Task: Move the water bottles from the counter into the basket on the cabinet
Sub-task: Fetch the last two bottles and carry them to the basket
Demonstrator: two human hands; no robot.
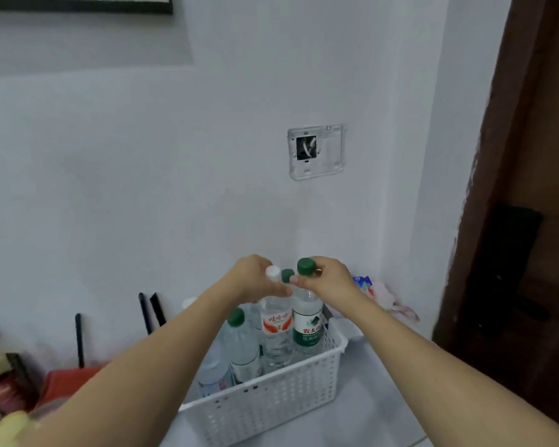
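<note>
A white perforated basket stands on a pale cabinet top against the wall. Several water bottles stand upright inside it. My left hand grips the neck of a white-capped bottle with a red label. My right hand grips the neck of a green-capped bottle with a green label. Both held bottles are upright with their lower parts inside the basket's far right end. Another green-capped bottle stands to their left, and a further green cap shows behind my fingers.
The white wall is close behind the basket, with an open wall box above. A dark wooden door is at the right. Red packages and thin black rods lie to the left. A crumpled packet sits behind the basket.
</note>
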